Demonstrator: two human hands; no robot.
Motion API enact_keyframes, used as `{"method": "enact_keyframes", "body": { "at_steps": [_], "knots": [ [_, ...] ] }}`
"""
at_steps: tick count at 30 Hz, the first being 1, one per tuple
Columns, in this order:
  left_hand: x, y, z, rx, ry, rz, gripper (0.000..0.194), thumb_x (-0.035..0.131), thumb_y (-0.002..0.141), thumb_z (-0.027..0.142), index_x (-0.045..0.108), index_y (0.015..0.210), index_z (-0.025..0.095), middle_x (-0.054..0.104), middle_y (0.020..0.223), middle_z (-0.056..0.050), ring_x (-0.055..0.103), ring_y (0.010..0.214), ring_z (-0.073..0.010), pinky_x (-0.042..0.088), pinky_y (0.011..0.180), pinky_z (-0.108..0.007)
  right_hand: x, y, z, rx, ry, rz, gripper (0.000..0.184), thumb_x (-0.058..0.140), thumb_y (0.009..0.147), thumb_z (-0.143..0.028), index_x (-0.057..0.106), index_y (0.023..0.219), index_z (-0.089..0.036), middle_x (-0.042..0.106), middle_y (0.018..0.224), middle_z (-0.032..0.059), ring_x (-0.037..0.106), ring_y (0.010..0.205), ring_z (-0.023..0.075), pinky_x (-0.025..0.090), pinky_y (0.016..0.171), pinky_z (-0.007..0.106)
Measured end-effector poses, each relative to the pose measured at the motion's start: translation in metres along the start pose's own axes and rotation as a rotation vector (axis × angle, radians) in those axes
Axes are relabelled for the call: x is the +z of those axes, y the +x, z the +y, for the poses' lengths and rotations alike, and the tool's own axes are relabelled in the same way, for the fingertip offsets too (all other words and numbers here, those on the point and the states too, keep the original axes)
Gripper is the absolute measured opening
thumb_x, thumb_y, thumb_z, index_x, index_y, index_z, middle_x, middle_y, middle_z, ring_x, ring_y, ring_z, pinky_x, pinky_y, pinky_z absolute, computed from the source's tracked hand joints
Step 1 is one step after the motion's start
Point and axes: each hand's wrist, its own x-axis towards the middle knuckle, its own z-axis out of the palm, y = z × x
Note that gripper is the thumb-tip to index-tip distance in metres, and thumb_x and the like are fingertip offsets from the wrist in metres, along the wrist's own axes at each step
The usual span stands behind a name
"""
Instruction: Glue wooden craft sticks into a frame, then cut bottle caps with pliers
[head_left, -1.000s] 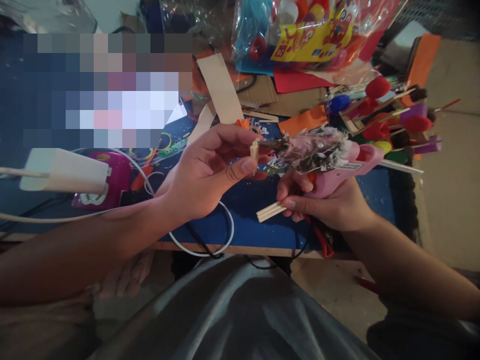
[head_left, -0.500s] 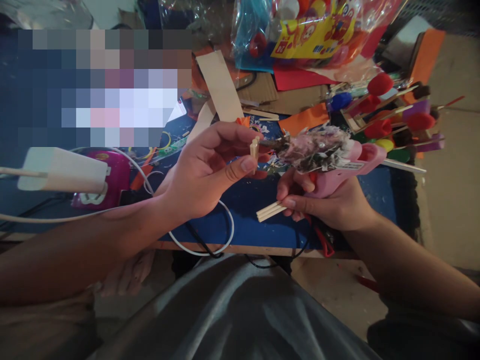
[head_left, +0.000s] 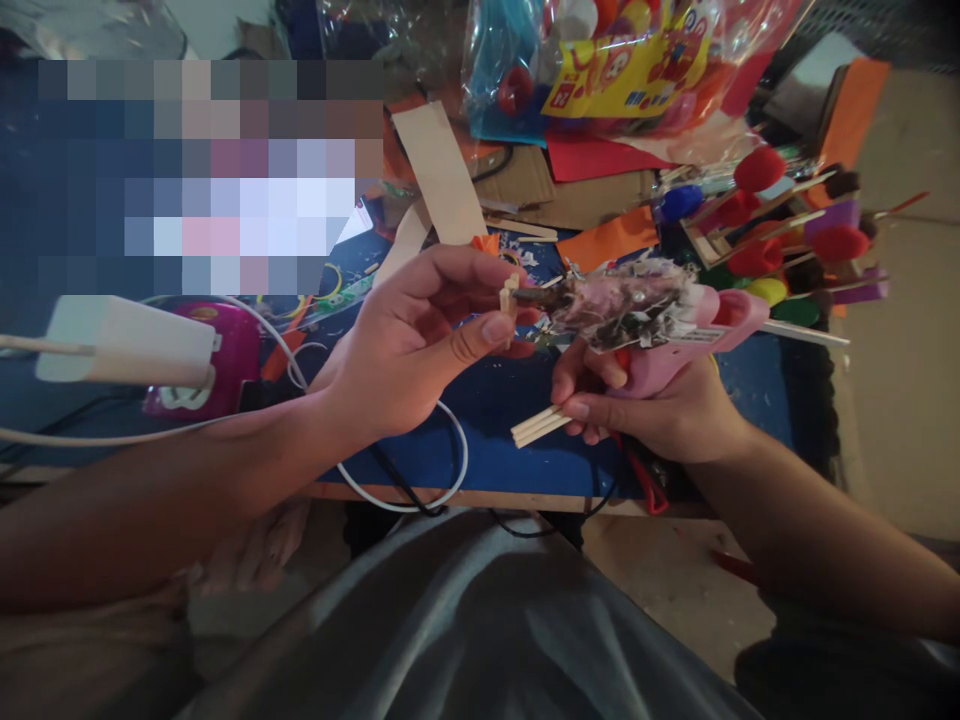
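Note:
My left hand (head_left: 409,345) pinches a short wooden stick piece (head_left: 509,300) upright between thumb and fingers, above the blue board (head_left: 517,450). My right hand (head_left: 645,405) grips a pink glue gun (head_left: 660,325) coated in scraps and dried glue. Its dark nozzle (head_left: 536,296) points left and touches or nearly touches the stick piece. The same right hand also holds two thin wooden sticks (head_left: 538,425) under its fingers.
A pink device (head_left: 225,360) with a white plug block (head_left: 124,340) and white cable (head_left: 420,495) lies left. Sticks with coloured pom-poms (head_left: 787,240) sit at right. Coloured paper, cardboard strips (head_left: 439,170) and plastic bags (head_left: 615,60) crowd the back. My lap is below.
The glue gun's nozzle has edged slightly left toward the stick piece. Both hands otherwise stay in place.

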Motion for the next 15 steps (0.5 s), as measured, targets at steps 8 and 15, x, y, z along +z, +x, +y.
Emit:
{"method": "enact_keyframes", "body": {
  "at_steps": [8, 15],
  "knots": [
    [-0.0029, 0.0006, -0.0102, 0.098, -0.016, -0.007, 0.025, 0.09, 0.102, 0.034, 0.081, 0.125, 0.033, 0.08, 0.117, -0.001, 0.085, 0.1, -0.0163, 0.08, 0.088, -0.032, -0.0007, 0.0002, -0.0006, -0.014, 0.023, 0.029, 0.044, 0.098, 0.091, -0.017, 0.056, 0.079, -0.021, 0.083, 0.091, 0.0028, 0.078, 0.064, 0.0111, 0.067, 0.053, 0.016],
    [-0.0026, 0.002, -0.0078, 0.048, -0.044, -0.017, 0.022, 0.091, 0.101, 0.034, 0.081, 0.121, 0.03, 0.079, 0.107, 0.001, 0.082, 0.092, -0.0143, 0.08, 0.092, -0.036, 0.0007, 0.0005, -0.0028, 0.018, 0.0, 0.012, 0.044, 0.099, 0.091, -0.019, 0.056, 0.08, -0.021, 0.082, 0.09, 0.0031, 0.076, 0.062, 0.0093, 0.066, 0.053, 0.014]
  ]
}}
